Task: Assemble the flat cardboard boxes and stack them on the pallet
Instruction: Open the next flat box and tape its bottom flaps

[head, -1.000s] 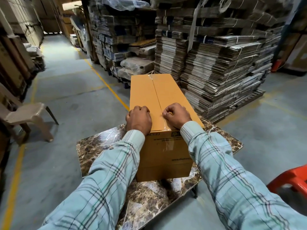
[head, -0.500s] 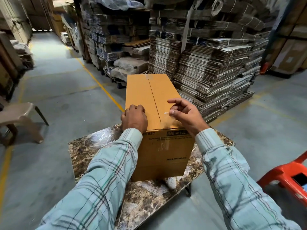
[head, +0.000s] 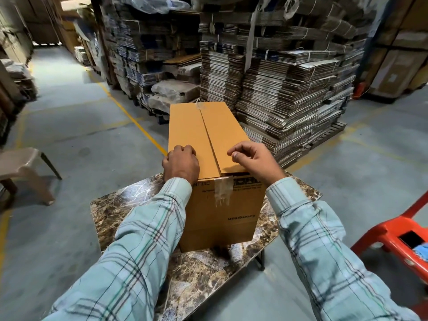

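Right hand (head: 253, 159) lifted off tall tan cardboard box (head: 209, 144) since earlier, fingers loosely curled, empty. Left hand (head: 181, 164) curled, knuckles pressing box top; box upright on marble-pattern worktop (head: 115, 209). Risk: loose near-edge clear tape (head: 222, 188) peels, centre seam springs open.

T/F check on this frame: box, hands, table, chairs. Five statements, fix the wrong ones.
1. The cardboard box stands on a marble-patterned table. True.
2. The box's top flaps stand open. False: they lie closed, meeting along a centre seam.
3. The left hand rests on the box's top near edge. True.
4. The right hand holds a tape dispenser. False: no tool in it.
5. The red chair is at the left. False: it is at the right.
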`<state>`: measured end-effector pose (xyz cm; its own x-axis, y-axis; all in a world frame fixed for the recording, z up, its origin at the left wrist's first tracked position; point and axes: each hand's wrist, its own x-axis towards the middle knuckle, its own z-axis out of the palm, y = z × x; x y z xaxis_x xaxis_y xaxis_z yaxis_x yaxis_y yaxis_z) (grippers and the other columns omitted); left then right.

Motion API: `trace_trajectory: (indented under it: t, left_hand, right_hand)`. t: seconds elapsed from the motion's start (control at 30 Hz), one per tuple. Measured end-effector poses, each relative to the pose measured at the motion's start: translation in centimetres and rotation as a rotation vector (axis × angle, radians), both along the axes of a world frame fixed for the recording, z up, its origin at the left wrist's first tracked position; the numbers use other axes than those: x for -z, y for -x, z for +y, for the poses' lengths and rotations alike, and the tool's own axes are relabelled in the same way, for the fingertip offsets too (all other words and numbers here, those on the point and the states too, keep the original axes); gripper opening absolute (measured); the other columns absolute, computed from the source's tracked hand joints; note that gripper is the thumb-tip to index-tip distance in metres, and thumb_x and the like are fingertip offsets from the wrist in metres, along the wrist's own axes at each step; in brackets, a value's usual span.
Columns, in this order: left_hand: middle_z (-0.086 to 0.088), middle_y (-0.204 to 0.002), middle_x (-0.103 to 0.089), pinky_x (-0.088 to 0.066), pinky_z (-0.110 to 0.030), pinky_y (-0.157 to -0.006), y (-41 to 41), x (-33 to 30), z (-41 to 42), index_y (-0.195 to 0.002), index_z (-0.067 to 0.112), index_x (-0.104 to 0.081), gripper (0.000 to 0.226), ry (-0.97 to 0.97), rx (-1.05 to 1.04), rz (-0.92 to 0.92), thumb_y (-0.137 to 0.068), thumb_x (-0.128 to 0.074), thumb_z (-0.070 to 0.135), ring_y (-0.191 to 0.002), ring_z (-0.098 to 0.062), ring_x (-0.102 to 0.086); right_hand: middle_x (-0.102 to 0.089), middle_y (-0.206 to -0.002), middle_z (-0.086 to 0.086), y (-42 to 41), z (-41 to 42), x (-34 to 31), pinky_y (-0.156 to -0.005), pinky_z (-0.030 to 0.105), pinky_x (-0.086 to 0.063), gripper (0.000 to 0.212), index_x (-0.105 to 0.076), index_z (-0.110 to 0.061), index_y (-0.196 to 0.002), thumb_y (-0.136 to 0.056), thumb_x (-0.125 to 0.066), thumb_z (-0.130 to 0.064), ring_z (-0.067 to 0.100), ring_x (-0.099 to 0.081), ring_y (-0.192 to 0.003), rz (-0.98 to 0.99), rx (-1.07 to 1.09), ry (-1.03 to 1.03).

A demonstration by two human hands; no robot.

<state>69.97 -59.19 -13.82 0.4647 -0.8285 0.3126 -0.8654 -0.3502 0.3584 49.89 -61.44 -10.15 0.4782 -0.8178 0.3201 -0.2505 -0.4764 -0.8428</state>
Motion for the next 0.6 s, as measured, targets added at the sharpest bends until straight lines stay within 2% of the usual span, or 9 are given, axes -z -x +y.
trace_trajectory:
  t: [0.13, 0.2, 0.27, 0.37, 0.43, 0.5, 0.57, 0.6]
  left_hand:
    - [-0.014, -0.128, -0.048, -0.041, -0.047, -0.096, 0.0, 0.1, 0.0, -0.121, 0.018, -0.054, 0.035, -0.027, -0.110, 0.031, -0.094, -0.041, 0.036, -0.116, -0.034, -0.046]
    - [-0.021, -0.138, -0.038, -0.042, -0.047, -0.092, -0.1, 0.1, 0.0, -0.130, 0.019, -0.046, 0.044, -0.114, -0.186, 0.106, -0.094, -0.037, 0.042, -0.117, -0.040, -0.046]
    - [-0.025, -0.145, -0.028, -0.043, -0.046, -0.092, 0.1, -0.1, 0.0, -0.140, 0.025, -0.036, 0.047, -0.235, -0.199, 0.129, -0.097, -0.029, 0.044, -0.120, -0.042, -0.045]
    - [-0.027, -0.144, -0.026, -0.042, -0.049, -0.095, 1.2, -0.9, 0.0, -0.146, 0.025, -0.029, 0.049, -0.362, -0.234, 0.146, -0.100, -0.025, 0.043, -0.122, -0.043, -0.042]
    - [-0.027, -0.146, -0.021, -0.043, -0.047, -0.096, 2.7, -1.5, 0.3, -0.148, 0.021, -0.026, 0.051, -0.429, -0.229, 0.126, -0.101, -0.026, 0.040, -0.124, -0.042, -0.041]
    - [-0.026, -0.148, -0.018, -0.045, -0.043, -0.093, 5.3, -2.3, 1.6, -0.148, 0.015, -0.026, 0.052, -0.457, -0.168, 0.110, -0.102, -0.027, 0.040, -0.124, -0.040, -0.044]
    - [-0.024, -0.143, -0.027, -0.047, -0.043, -0.092, 8.9, -2.7, 3.5, -0.142, 0.007, -0.034, 0.051, -0.440, -0.036, 0.057, -0.102, -0.032, 0.038, -0.122, -0.037, -0.046]
    - [-0.022, -0.139, -0.032, -0.048, -0.042, -0.091, 10.7, -2.6, 4.5, -0.139, 0.004, -0.037, 0.050, -0.417, 0.034, 0.050, -0.101, -0.036, 0.037, -0.120, -0.036, -0.048]
  right_hand:
    - [-0.061, -0.110, 0.000, -1.1, -0.5, 2.7, -0.084, 0.020, -0.052, 0.021, -0.065, -0.013, -0.113, -0.094, -0.057, -0.017, 0.008, -0.060, -0.096, 0.169, 0.242, 0.076]
    - [-0.059, -0.118, 0.004, -1.5, -1.2, 4.1, -0.095, 0.034, -0.048, 0.030, -0.062, -0.013, -0.120, -0.095, -0.055, -0.026, 0.017, -0.055, -0.107, 0.330, 0.306, 0.179]
    - [-0.060, -0.118, 0.006, -1.7, -1.7, 4.5, -0.099, 0.040, -0.045, 0.030, -0.064, -0.012, -0.119, -0.094, -0.053, -0.024, 0.020, -0.053, -0.111, 0.375, 0.289, 0.194]
    - [-0.061, -0.111, 0.007, -1.4, -2.9, 3.6, -0.097, 0.036, -0.043, 0.028, -0.071, -0.012, -0.107, -0.090, -0.050, -0.018, 0.020, -0.054, -0.106, 0.405, 0.244, 0.148]
    - [-0.058, -0.104, 0.008, -1.1, -4.2, 2.4, -0.089, 0.033, -0.044, 0.034, -0.075, -0.016, -0.093, -0.085, -0.045, -0.029, 0.023, -0.054, -0.099, 0.489, 0.228, 0.098]
    - [-0.053, -0.095, 0.010, -1.0, -5.6, 1.1, -0.080, 0.031, -0.041, 0.043, -0.071, -0.015, -0.075, -0.075, -0.037, -0.041, 0.028, -0.055, -0.094, 0.669, 0.215, 0.075]
    - [-0.049, -0.090, 0.011, -1.2, -6.7, 0.0, -0.078, 0.032, -0.040, 0.045, -0.067, -0.014, -0.075, -0.081, -0.036, -0.045, 0.032, -0.053, -0.095, 0.864, 0.201, 0.084]
    - [-0.049, -0.092, 0.013, -1.3, -7.2, -0.6, -0.081, 0.033, -0.042, 0.045, -0.071, -0.013, -0.084, -0.087, -0.038, -0.044, 0.033, -0.053, -0.098, 0.927, 0.196, 0.085]
